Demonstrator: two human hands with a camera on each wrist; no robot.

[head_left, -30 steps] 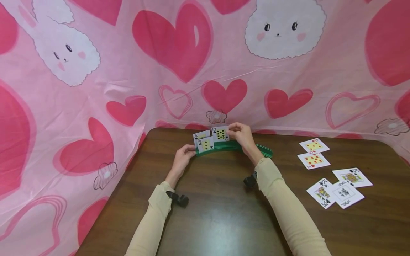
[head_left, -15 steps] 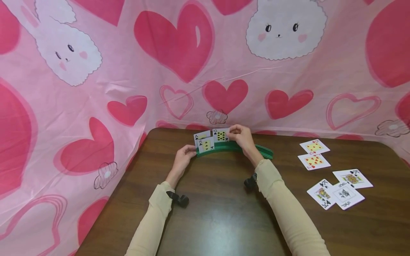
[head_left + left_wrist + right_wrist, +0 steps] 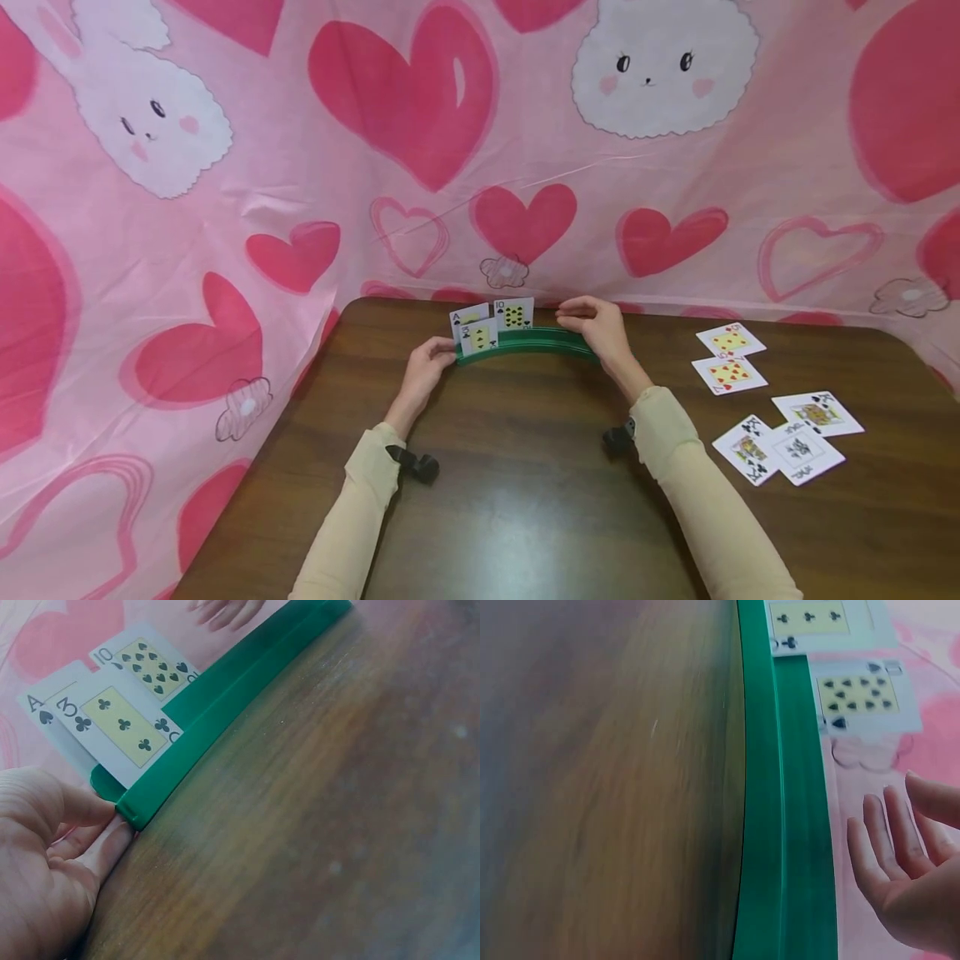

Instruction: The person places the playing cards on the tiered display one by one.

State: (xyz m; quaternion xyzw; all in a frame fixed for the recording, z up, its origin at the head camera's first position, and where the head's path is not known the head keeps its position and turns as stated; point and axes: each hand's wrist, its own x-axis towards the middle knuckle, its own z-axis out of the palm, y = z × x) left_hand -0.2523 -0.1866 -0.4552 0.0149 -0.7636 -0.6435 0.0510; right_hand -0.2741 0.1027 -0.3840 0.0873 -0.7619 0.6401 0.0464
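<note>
A curved green card holder [image 3: 536, 337] stands near the table's far edge. My left hand [image 3: 425, 371] pinches its left end between thumb and fingers, as the left wrist view shows up close. Three playing cards stand upright in it: the three of clubs [image 3: 124, 724] in front, the ace of spades [image 3: 45, 718] partly hidden behind it, and the ten of spades [image 3: 513, 314] in the rear to their right. My right hand [image 3: 600, 329] hovers over the holder's right part, fingers loosely extended, holding nothing and apart from the ten of spades.
On the table's right side lie a five of diamonds [image 3: 726, 340], overlapped by a seven of hearts [image 3: 727, 375]. Nearer, a joker [image 3: 802, 450] overlaps two kings, one a king of clubs [image 3: 746, 450]. A pink heart-print cloth [image 3: 660, 183] hangs directly behind the table.
My right hand has let go of the ten of spades and moved right, away from it. The card stays standing in the holder. My left hand keeps its grip on the holder's end.
</note>
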